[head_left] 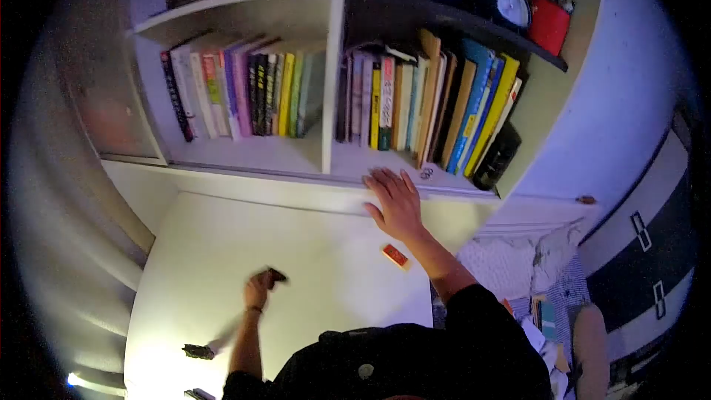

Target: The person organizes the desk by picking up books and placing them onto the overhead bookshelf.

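Note:
My left hand (256, 290) is closed around a small dark object (276, 275) above the white desktop (311, 244); its kind is too blurred to make out. My right hand (398, 204) reaches up to the lower shelf's front edge (348, 178), fingers spread and nothing held. Close to those fingertips a small pair of rings or a looped item (426, 173) lies on the shelf. Below my right hand, a small red-topped block with a pale border (395, 255) lies on the desktop.
Rows of upright books (244, 96) fill the left compartment, with more books (429, 107) in the right one. Above stand a round clock (512, 6) and a red pen holder (549, 26). Dark items (198, 352) lie at the desk's lower left. A bed (511, 267) is to the right.

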